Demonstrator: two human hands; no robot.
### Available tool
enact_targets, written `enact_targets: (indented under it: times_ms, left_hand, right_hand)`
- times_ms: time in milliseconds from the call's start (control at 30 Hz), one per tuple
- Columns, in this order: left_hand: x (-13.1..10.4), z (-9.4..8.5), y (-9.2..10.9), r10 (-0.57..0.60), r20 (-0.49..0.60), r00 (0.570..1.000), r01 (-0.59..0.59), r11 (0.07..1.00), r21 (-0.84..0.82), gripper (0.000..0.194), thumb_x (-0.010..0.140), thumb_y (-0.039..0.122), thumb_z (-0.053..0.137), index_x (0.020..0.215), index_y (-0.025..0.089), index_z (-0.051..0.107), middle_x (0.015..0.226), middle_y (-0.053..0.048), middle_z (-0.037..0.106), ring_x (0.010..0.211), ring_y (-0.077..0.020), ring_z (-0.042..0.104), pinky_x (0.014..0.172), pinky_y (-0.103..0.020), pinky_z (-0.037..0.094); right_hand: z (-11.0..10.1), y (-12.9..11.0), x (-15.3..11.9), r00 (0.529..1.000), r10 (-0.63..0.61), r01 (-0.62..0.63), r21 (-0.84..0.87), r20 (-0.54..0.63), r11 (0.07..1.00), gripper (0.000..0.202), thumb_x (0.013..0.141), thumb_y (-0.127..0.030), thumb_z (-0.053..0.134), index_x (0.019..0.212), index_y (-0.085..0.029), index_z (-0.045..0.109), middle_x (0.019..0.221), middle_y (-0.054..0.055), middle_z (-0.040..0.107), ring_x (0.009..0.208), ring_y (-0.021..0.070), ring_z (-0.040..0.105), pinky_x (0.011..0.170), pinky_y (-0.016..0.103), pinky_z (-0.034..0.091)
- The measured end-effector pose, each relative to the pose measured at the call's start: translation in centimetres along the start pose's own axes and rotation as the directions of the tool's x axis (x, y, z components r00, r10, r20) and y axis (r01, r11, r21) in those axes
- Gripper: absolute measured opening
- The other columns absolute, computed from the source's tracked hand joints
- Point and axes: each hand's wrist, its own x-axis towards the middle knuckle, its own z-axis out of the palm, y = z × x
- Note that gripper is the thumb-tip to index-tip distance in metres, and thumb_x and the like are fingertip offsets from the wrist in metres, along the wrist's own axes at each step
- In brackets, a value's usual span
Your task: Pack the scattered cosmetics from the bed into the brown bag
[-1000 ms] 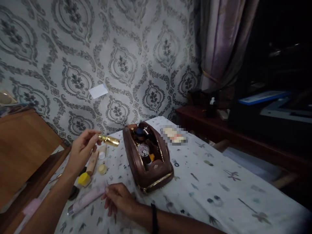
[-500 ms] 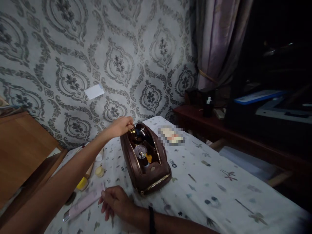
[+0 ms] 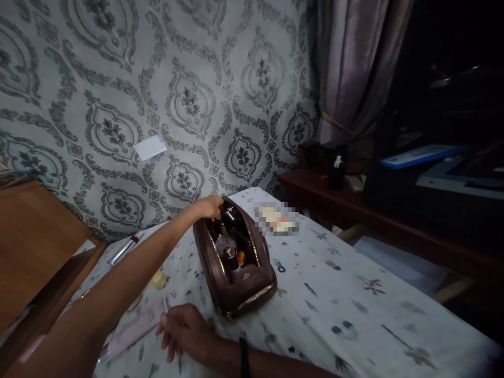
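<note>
The bag (image 3: pixel 208 262) stands on the counter (image 3: pixel 354 320), near the middle of the view, brown and unzipped along its top, with a gold zip (image 3: pixel 258 296) across its near end. The left hand (image 3: pixel 210 207) is at the bag's far left corner, its fingers dipping in past the rim. What that grip does cannot be told: the fingertips are hidden, and the gold piece (image 3: pixel 223 229) just below them may or may not be held.

Also inside the bag are a silver piece (image 3: pixel 230 213) near the far end, a clear round top (image 3: pixel 226 243) at the middle, a silver cap (image 3: pixel 229 253) just nearer, and a yellow-orange item (image 3: pixel 240 257) to the right of that cap.

The right hand (image 3: pixel 187 332) lies low on the counter in front of the bag, a black band (image 3: pixel 244 357) at its wrist. Its grip is released, the fingers loosely bent. The thumb is at the end of the pink tube (image 3: pixel 134 332); whether the 2 touch cannot be told.

The left forearm crosses above the counter and covers part of it. Beyond the arm lies a silver tube (image 3: pixel 125 249) with a dark red band; on the near side sits a pale yellow jar (image 3: pixel 158 279). A pixelated item (image 3: pixel 276 219) lies right of the bag. Behind, a white card (image 3: pixel 150 148) shows against the patterned wall (image 3: pixel 189 63).
</note>
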Motion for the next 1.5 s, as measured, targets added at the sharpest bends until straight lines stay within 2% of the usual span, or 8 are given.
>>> enact_targets:
  times_ms: [200,433,767,967,1133,1233,1367,1500]
  left_hand:
    - [1.0,1.1,-0.4,-0.035,0.008,0.999,0.036,0.990,-0.133,0.021,0.067,0.001,0.068,0.085,0.011,0.064,0.064,-0.001,0.067,0.060,-0.0162,0.068,0.056,-0.023,0.057]
    - [1.2,1.5,-0.7,-0.024,0.009,1.000,0.025,0.980,-0.199,0.028,0.065,-0.003,0.067,0.088,0.011,0.063,0.073,-0.001,0.068,0.066,-0.0149,0.069,0.060,-0.022,0.059]
    - [0.8,1.0,-0.7,-0.005,-0.014,1.000,0.005,1.000,0.008,0.020,0.060,0.006,0.072,0.077,0.014,0.064,0.062,0.003,0.064,0.062,-0.0158,0.065,0.054,-0.020,0.050]
    - [0.0,-0.5,-0.1,0.076,-0.066,0.995,-0.069,0.992,0.107,0.019,0.058,0.009,0.076,0.074,0.016,0.069,0.068,0.003,0.068,0.071,-0.0161,0.064,0.060,-0.019,0.045]
    - [-3.5,-1.6,0.1,0.093,-0.199,0.975,-0.065,0.987,0.147,0.018,0.074,0.010,0.064,0.088,0.018,0.071,0.083,-0.002,0.073,0.083,-0.0176,0.065,0.072,-0.022,0.046]
    - [-7.2,-0.9,-0.1,0.095,-0.368,0.925,-0.042,0.988,0.150,0.023,0.088,0.013,0.051,0.103,0.019,0.068,0.095,-0.007,0.072,0.094,-0.0219,0.064,0.080,-0.028,0.045]
    - [-12.2,2.2,-1.4,0.003,-0.583,0.812,0.078,0.991,0.113,0.025,0.097,0.022,0.043,0.115,0.020,0.061,0.092,-0.008,0.071,0.088,-0.0248,0.066,0.079,-0.033,0.045]
    - [-16.3,7.7,-3.8,-0.147,-0.588,0.795,0.224,0.973,0.059,0.023,0.100,0.026,0.041,0.113,0.021,0.060,0.085,-0.005,0.071,0.081,-0.0218,0.066,0.076,-0.030,0.044]
  right_hand:
    - [-0.1,-0.1,-0.2,1.000,-0.027,0.027,-0.017,0.015,0.999,0.074,0.068,-0.089,0.050,0.074,-0.015,0.056,0.060,-0.003,0.053,0.041,0.0049,0.048,0.039,0.019,0.029]
    - [0.0,-0.3,-0.3,1.000,-0.016,0.016,-0.018,0.006,1.000,0.075,0.066,-0.089,0.051,0.073,-0.015,0.056,0.059,-0.002,0.053,0.040,0.0053,0.048,0.038,0.019,0.028]
    - [-0.1,-0.2,-0.3,1.000,-0.011,0.012,-0.012,0.008,1.000,0.076,0.065,-0.090,0.052,0.073,-0.015,0.056,0.060,-0.002,0.054,0.041,0.0057,0.048,0.039,0.019,0.028]
    - [-0.1,0.1,-0.1,1.000,-0.024,0.024,-0.029,0.007,0.999,0.078,0.063,-0.092,0.051,0.073,-0.015,0.056,0.058,-0.002,0.054,0.040,0.0061,0.048,0.038,0.020,0.028]
    - [0.0,0.1,0.0,1.000,0.000,0.000,-0.047,-0.004,0.999,0.072,0.070,-0.087,0.053,0.074,-0.014,0.057,0.059,-0.002,0.054,0.040,0.0063,0.048,0.039,0.021,0.028]
    - [-0.1,0.2,0.0,1.000,0.013,-0.014,-0.077,-0.017,0.997,0.068,0.075,-0.082,0.053,0.075,-0.015,0.057,0.059,-0.003,0.053,0.041,0.0067,0.048,0.040,0.021,0.028]
    - [-0.3,0.4,0.0,1.000,-0.001,0.001,-0.151,-0.001,0.989,0.063,0.079,-0.079,0.052,0.074,-0.016,0.056,0.062,-0.003,0.054,0.044,0.0074,0.048,0.042,0.021,0.031]
    - [-0.3,0.4,-0.2,1.000,-0.026,0.028,-0.229,0.012,0.973,0.047,0.085,-0.063,0.057,0.074,-0.017,0.055,0.063,-0.003,0.055,0.048,0.0080,0.050,0.048,0.021,0.036]
